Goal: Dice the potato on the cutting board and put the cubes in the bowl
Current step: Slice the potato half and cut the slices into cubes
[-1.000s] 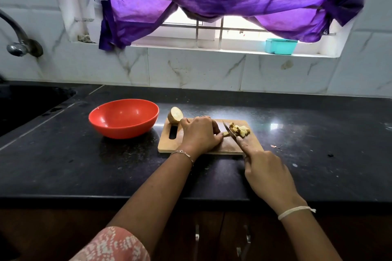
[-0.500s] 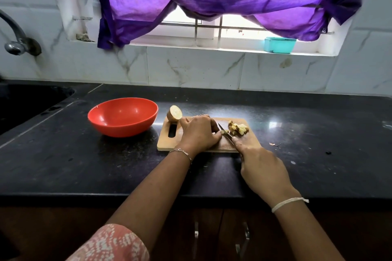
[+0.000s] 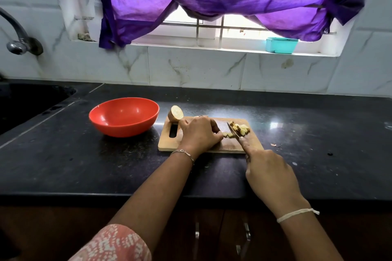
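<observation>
A wooden cutting board (image 3: pixel 169 144) lies on the black counter. My left hand (image 3: pixel 198 133) presses potato strips (image 3: pixel 226 134) down on the board; most of that potato is hidden under the fingers. My right hand (image 3: pixel 269 174) grips a knife (image 3: pixel 233 131), forefinger along its back, with the blade set across the strips. A small heap of potato cubes (image 3: pixel 241 129) lies just right of the blade. A potato half (image 3: pixel 175 113) stands at the board's far left corner, cut face showing. The red bowl (image 3: pixel 124 115) to the left of the board holds nothing.
A dark sink (image 3: pixel 27 101) with a metal tap (image 3: pixel 16 36) is at the far left. A teal box (image 3: pixel 281 45) sits on the window sill under a purple curtain. Small peel scraps (image 3: pixel 275 144) lie on the counter right of the board.
The knife has moved a little along the potato strips and is down on them again. My left hand stays pressed on the potato. The bowl and potato half have not moved.
</observation>
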Demonstrator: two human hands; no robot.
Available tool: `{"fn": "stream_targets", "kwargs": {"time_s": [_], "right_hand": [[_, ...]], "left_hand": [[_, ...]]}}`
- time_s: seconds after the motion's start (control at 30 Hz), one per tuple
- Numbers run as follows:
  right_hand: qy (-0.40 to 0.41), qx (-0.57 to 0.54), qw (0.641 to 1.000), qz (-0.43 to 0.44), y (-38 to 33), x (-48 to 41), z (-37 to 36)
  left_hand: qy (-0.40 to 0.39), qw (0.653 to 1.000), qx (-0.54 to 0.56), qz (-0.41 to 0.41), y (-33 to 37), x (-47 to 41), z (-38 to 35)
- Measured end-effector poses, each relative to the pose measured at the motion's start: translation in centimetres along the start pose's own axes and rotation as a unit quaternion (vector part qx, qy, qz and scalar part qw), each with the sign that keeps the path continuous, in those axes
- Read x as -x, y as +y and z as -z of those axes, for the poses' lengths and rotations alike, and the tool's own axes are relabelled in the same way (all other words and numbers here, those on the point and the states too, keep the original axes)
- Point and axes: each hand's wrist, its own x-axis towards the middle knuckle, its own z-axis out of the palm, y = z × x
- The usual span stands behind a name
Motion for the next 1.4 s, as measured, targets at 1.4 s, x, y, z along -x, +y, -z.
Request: {"fn": "stream_targets", "kwargs": {"time_s": [1.4], "right_hand": [[-0.004, -0.014, 0.999, 0.029, 1.4, 0.3, 1.2]], "left_hand": [[0.047, 0.995, 0.072, 0.052, -0.7, -0.3, 0.3]]}}
